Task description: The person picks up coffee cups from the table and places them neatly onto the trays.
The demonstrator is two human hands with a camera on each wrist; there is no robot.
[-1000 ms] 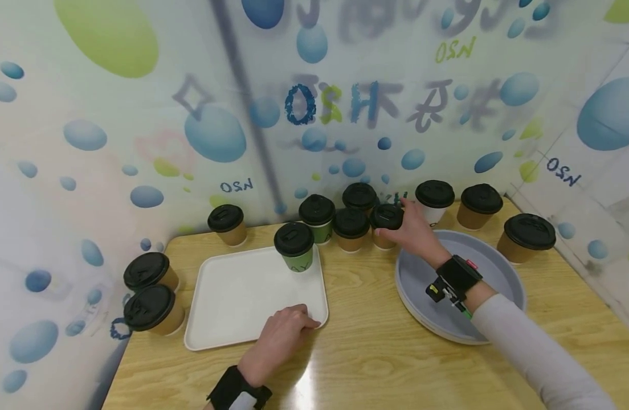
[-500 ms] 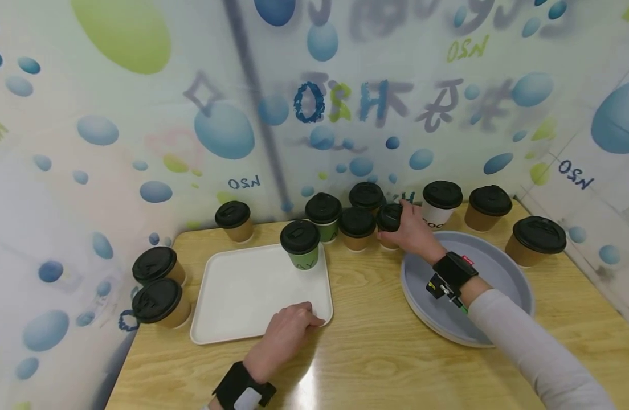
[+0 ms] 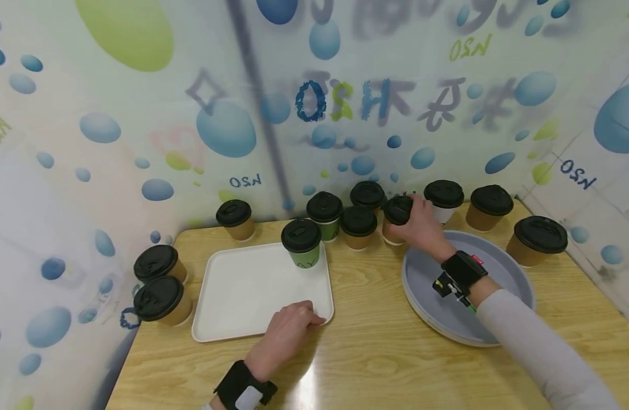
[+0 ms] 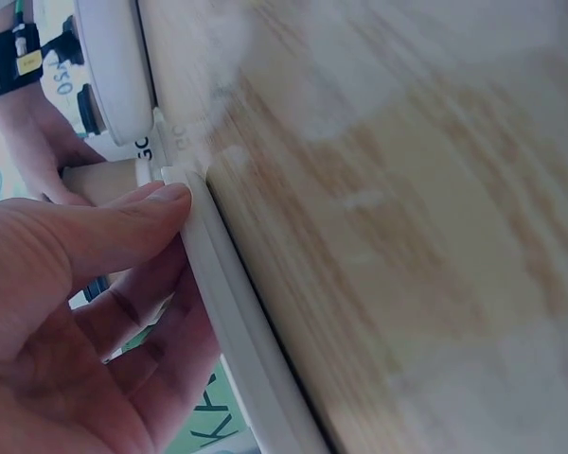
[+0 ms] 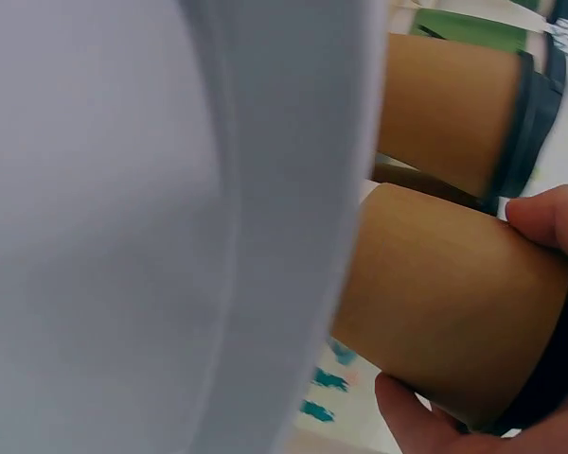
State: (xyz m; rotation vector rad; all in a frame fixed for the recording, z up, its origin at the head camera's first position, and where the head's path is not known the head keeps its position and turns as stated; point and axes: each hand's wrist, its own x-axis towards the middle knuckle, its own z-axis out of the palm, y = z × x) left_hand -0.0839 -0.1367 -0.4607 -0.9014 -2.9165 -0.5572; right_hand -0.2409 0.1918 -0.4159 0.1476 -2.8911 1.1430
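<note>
In the head view, my right hand (image 3: 422, 228) grips a brown paper coffee cup (image 5: 454, 293) with a black lid, thumb and fingers around its upper part near the lid. That cup leans slightly beside another brown lidded cup (image 3: 358, 228) at the back of the table. My left hand (image 3: 289, 330) pinches the near right corner of a white rectangular tray (image 3: 242, 296); in the left wrist view the thumb (image 4: 142, 227) lies on the outer side of its rim. A green cup (image 3: 303, 245) with a black lid stands in the tray's far right corner.
Two stacked grey round trays (image 3: 468, 296) lie under my right forearm. A white cup (image 3: 442, 199) and brown cups (image 3: 489, 208) stand behind them, a larger brown cup (image 3: 535, 242) to the right. More lidded cups (image 3: 163, 299) stand left of the tray. A printed curtain (image 3: 345, 102) closes the back.
My right hand has shifted the brown cup slightly right and back, away from its neighbour, and the cup tilts a little. The left hand stays on the tray. The head view has turned slightly.
</note>
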